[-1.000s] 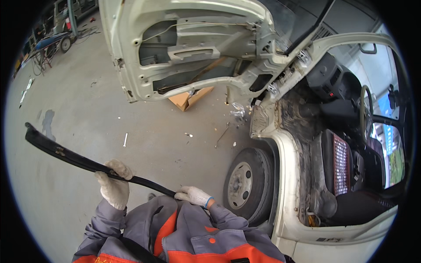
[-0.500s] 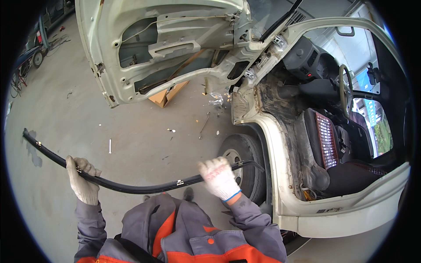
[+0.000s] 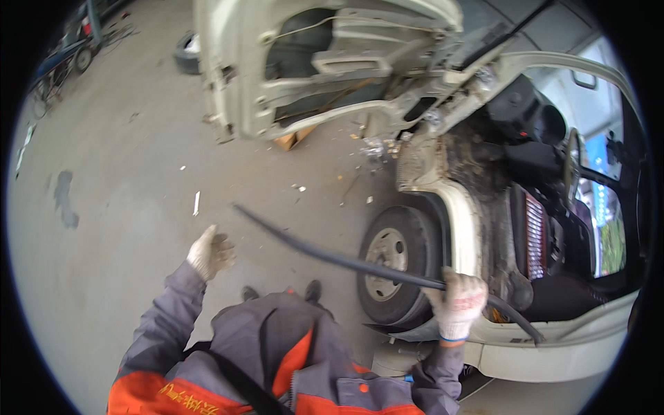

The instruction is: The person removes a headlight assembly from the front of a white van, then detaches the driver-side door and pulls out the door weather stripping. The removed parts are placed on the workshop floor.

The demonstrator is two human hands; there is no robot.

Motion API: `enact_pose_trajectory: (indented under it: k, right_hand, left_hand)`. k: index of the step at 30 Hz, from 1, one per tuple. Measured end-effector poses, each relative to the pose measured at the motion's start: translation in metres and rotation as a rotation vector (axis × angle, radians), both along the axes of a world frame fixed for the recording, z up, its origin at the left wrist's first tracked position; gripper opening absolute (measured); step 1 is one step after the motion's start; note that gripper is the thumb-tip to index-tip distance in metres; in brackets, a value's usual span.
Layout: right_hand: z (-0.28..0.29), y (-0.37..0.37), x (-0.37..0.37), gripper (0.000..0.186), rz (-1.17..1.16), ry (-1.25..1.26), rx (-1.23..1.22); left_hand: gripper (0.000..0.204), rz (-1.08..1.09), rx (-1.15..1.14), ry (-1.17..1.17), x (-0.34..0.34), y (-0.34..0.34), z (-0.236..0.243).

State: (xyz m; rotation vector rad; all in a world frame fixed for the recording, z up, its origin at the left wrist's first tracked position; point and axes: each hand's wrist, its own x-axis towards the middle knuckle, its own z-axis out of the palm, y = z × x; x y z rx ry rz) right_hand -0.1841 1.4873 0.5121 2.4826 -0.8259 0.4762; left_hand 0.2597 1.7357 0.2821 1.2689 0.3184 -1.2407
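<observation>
A long black rubber sealing strip, slightly curved, is held up across the front of me. My gloved right hand grips it toward its right end, near the cab's door sill. That end bends down over the cream-coloured truck cab. The strip's left end points away over the floor, with nothing supporting it. My gloved left hand is off the strip, to its left, empty and with the fingers apart. Behind the strip is the front wheel.
The stripped door hangs open ahead. Beneath it lies a cardboard box. A wrench and scraps of litter are on the concrete floor. A loose tyre stands beyond the door. Inside the cab are a seat and steering wheel.
My left hand has let go of the strip. My right hand has carried it to the right, toward the door sill. My view has shifted, and the door sits farther right.
</observation>
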Motion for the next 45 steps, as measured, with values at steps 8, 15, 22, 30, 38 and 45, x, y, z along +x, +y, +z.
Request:
enact_pose_trajectory:
  k: [8, 15, 22, 30, 38, 45]
  right_hand:
    - [-0.047, 0.044, -0.053, 0.052, -0.954, -0.118, 0.152]
    - [-0.062, 0.051, -0.131, 0.044, -1.052, -1.004, 0.383]
    - [0.012, -0.021, -0.099, 0.015, -0.558, -1.679, 0.438]
    - [0.071, -0.232, -0.166, 0.015, -0.197, -2.081, 0.303]
    - [0.061, -0.499, -0.31, 0.028, -0.06, -2.262, 0.205]
    - [0.065, -0.628, -0.399, 0.028, -0.133, -2.483, 0.169]
  left_hand:
    - [0.039, 0.007, -0.084, 0.091, 0.019, 0.048, -0.068]
    - [0.036, -0.224, -0.065, 0.131, -0.004, 0.019, -0.097]
    - [0.033, -0.439, -0.07, -0.065, -0.025, -0.058, -0.067]
    - [0.034, -0.588, -0.115, -0.23, -0.083, -0.16, -0.042]
    - [0.031, -0.419, 0.017, -0.251, -0.148, -0.306, -0.074]
    - [0.033, -0.582, -0.005, -0.348, -0.188, -0.447, -0.029]
